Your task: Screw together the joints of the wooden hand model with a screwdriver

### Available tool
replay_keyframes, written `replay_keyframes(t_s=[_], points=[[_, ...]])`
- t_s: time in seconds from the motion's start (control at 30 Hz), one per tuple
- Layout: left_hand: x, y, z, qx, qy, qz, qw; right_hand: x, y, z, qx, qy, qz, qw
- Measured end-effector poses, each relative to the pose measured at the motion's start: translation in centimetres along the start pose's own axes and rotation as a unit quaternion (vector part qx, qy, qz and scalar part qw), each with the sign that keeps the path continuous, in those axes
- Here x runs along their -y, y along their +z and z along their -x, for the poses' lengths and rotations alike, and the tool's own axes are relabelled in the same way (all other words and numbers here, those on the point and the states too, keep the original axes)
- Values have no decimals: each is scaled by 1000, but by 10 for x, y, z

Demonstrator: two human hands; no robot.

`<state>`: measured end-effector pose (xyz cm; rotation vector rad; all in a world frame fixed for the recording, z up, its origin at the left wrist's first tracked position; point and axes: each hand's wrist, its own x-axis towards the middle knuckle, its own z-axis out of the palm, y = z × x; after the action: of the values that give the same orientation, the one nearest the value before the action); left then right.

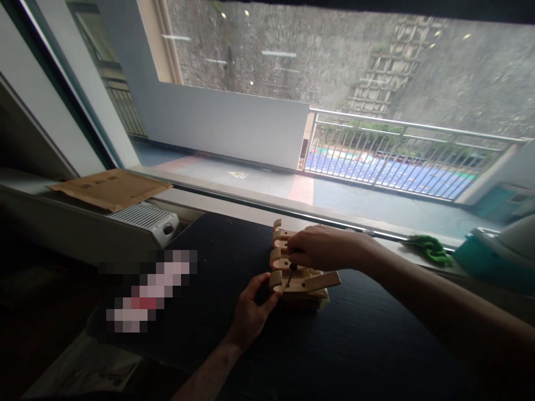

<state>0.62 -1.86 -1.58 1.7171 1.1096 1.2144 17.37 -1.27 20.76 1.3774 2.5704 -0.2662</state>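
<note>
On the dark table sits a stack of pale wooden pieces (pixel 315 281) with rounded, hook-like ends and dark screw holes. My left hand (pixel 253 306) grips the curved end of the nearest wooden piece (pixel 277 280) between thumb and fingers. My right hand (pixel 311 248) is closed above the stack around a small screwdriver (pixel 292 272). Only its dark lower handle and thin shaft show below my fingers. The shaft slants down, with its tip at a dark spot on the nearest piece, close to my left thumb. My right hand hides part of the pieces behind.
The black tabletop (pixel 225 250) reaches a window sill. A blurred-out pinkish item (pixel 154 289) lies at the left. Beyond it, a brown envelope (pixel 112 189) rests on a white slatted unit (pixel 144 217). A green cloth (pixel 428 249) and a teal container (pixel 480 256) are at the right.
</note>
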Motion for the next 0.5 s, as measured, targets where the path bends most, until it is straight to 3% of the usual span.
replay_keyframes(t_s=[0.1, 0.23, 0.4, 0.5], points=[[-1, 0, 0, -3, -1, 2, 1000, -5, 4, 2, -28, -16, -28, 999], [-4, -1, 2, -6, -6, 13, 1000, -7, 26, 2, -137, -24, -128, 982], [-7, 0, 3, -25, -9, 6, 1000, -19, 64, 1, -251, 42, -206, 945], [-8, 3, 5, -29, -14, 6, 999, -28, 79, -1, -275, 50, -241, 929]])
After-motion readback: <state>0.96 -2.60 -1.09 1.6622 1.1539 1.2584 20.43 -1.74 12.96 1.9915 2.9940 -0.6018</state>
